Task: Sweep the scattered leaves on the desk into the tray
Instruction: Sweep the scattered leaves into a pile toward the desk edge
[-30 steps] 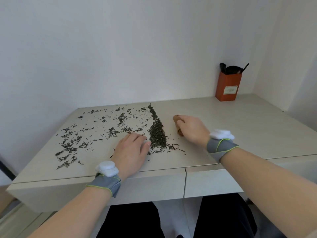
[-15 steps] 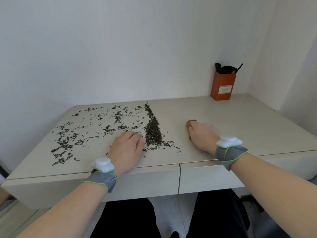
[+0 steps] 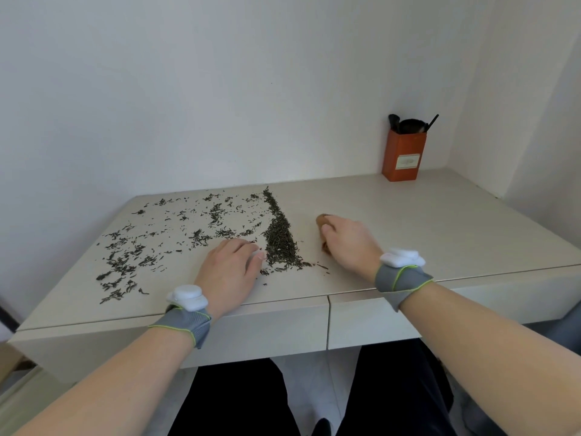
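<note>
As leaves [image 3: 279, 243] are being ridged, a brown tool [image 3: 321, 219] is being gripped by the right hand [image 3: 349, 240]; a white thing [image 3: 259, 255] by the left hand [image 3: 229, 269]

The left forearm [image 3: 110, 385] and right forearm [image 3: 490, 344] are bare up to the wrists. Each wrist wears a grey knitted band with a thin neon yellow-green line along its edges. The left band [image 3: 185, 325] and right band [image 3: 401, 280] look alike, each with a ribbed weave and a hem that flares slightly toward the arm. On top of each band sits a smooth, glossy white pod with rounded lobes: the left pod [image 3: 187, 297] and the right pod [image 3: 402, 258]. The left hand [image 3: 231, 272] and right hand [image 3: 350, 240] are bare. The legs are in plain black trousers [image 3: 232, 401].
</note>
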Demonstrator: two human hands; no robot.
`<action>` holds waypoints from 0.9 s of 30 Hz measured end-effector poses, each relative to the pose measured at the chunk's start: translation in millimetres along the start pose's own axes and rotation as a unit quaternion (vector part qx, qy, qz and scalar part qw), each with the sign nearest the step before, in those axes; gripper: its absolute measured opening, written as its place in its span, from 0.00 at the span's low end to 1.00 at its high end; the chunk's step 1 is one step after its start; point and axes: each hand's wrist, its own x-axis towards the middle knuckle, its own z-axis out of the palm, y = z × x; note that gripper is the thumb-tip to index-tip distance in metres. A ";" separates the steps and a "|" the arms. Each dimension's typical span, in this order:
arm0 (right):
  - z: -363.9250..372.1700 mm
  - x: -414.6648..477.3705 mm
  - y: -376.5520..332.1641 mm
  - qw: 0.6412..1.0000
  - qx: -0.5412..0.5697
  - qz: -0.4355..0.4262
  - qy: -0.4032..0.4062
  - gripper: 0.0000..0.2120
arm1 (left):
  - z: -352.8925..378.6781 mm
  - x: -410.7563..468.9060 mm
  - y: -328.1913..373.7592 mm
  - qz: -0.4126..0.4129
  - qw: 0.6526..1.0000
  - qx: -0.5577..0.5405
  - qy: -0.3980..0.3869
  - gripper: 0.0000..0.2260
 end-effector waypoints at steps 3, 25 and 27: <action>-21.4 -15.5 32.7 0.999 -0.021 0.019 0.032 0.15 | -0.3 -1.0 -3.2 -0.005 1.000 0.002 0.004 0.25; 52.7 -49.1 -59.2 0.971 -0.223 -0.072 0.037 0.19 | 1.0 2.3 -7.2 -0.054 0.998 0.015 0.000 0.24; 59.2 -47.1 -72.5 0.973 -0.213 -0.086 0.030 0.17 | 2.4 2.2 -8.2 -0.059 0.998 0.012 0.010 0.23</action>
